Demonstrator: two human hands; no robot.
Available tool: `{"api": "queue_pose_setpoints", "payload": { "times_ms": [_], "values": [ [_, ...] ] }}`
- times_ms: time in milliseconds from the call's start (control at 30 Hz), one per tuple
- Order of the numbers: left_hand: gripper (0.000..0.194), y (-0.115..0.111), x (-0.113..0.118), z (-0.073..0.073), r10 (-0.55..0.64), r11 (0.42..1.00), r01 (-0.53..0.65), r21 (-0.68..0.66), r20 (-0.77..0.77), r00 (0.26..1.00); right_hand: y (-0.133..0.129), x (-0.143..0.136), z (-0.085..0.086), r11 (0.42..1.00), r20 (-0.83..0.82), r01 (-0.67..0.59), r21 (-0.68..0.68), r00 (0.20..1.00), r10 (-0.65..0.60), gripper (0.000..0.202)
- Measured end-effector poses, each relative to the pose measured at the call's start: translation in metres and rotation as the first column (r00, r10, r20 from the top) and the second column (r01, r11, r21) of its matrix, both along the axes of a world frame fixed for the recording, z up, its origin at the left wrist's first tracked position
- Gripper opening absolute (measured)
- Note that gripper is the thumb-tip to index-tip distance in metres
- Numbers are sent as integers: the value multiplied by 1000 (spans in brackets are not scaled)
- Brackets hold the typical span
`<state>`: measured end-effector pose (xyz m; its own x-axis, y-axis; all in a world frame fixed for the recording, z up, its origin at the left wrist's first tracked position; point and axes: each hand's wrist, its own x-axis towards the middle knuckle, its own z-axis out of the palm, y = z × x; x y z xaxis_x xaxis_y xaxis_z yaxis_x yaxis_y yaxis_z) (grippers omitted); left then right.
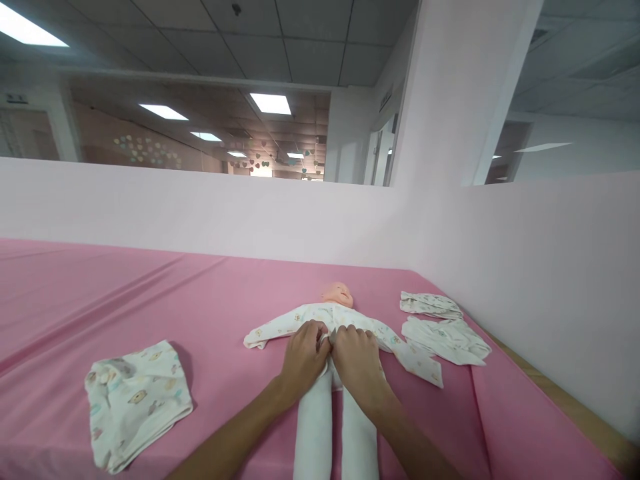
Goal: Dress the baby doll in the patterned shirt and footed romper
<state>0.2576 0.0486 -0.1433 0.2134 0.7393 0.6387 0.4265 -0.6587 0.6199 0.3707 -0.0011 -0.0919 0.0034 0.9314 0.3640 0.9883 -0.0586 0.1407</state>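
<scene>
Left hand [306, 353] and right hand [357, 360] meet at front of patterned shirt [325, 313]; looks like fastening.
Both curled tight, pinching its cloth mid-torso; shirt's on the doll [337, 293], lying on pink sheet [225, 300]. Next move likely needs edges aligned, fine fingertip control.

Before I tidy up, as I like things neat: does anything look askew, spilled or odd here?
Nothing looks spilled. The pink cover has long creases at left, and the nearer white cloth at right lies rumpled with uneven edges, so both look slightly untidy.
</scene>
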Motion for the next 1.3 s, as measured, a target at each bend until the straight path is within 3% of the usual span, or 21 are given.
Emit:
{"api": "queue_pose_setpoints", "payload": {
  "times_ms": [200,433,533,733,833,1067,1300],
  "values": [
    [14,2,-1,-2,-27,999,26,-21,-43,999,7,16,-13,998,-63,30,56,998,-26,21],
    [10,-3,0,-3,-41,999,43,22,-84,996,-19,24,-26,998,-313,30,61,950,-9,14],
    [10,-2,0,-5,-38,994,49,103,-108,993,-21,27,-25,994,-516,27,106,856,32,12],
    [10,1,0,-8,-37,984,63,167,-158,987,-19,30,-24,984,-833,6,176,534,145,15],
    [10,1,0,-7,-44,981,74,180,-165,985,-20,29,-25,973,-867,-13,231,451,212,18],
    [11,1,4,-10,-11,972,48,231,-161,987,-17,22,-30,956,-847,-18,293,460,268,26],
    [11,2,5,-14,-10,970,54,235,-183,983,-17,17,-36,942,-867,-74,328,372,331,25]
  ]
}}
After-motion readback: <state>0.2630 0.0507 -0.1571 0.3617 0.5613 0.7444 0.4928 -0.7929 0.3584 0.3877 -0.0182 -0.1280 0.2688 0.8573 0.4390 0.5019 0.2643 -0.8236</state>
